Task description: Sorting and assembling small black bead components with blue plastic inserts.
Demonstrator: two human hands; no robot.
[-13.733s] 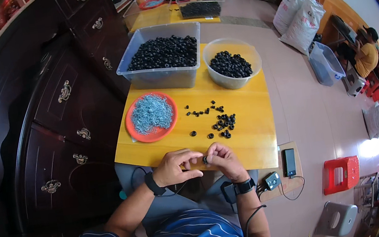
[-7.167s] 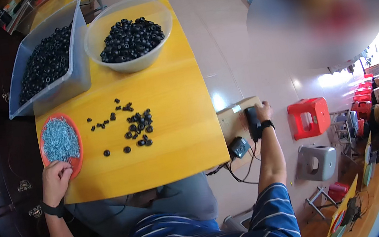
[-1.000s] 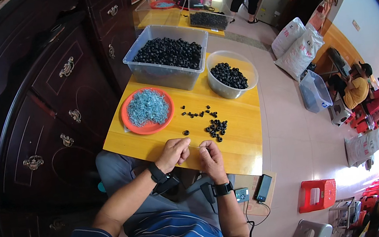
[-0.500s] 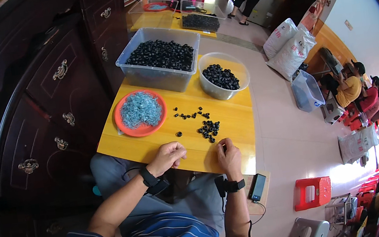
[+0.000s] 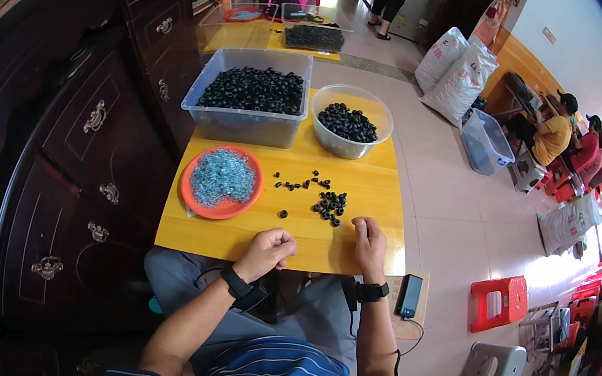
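My left hand (image 5: pixel 267 252) is at the near edge of the yellow table (image 5: pixel 204 240), its fingers curled together; anything between them is too small to make out. To its right my right hand (image 5: pixel 369 243) rests at the same edge with thumb and fingers closed, their inner side hidden. Just beyond lies a loose cluster of small black ring-shaped parts (image 5: pixel 330 205), with a few more strung out behind it and a single black part (image 5: pixel 283 213) to the left. An orange-red plate (image 5: pixel 191 204) holds a heap of small clear bluish pieces (image 5: pixel 222 177).
At the table's far side stand a large clear bin (image 5: pixel 246 128) and a round clear tub (image 5: pixel 342 149), both holding black parts. Dark drawers (image 5: pixel 78 188) flank the left. A phone (image 5: pixel 410 296) lies by my right wrist, near a red stool (image 5: pixel 498 303). Other people sit at right.
My right hand has turned a little, its fingers now pointing more forward. My left hand has hardly moved. The whole view has shifted slightly.
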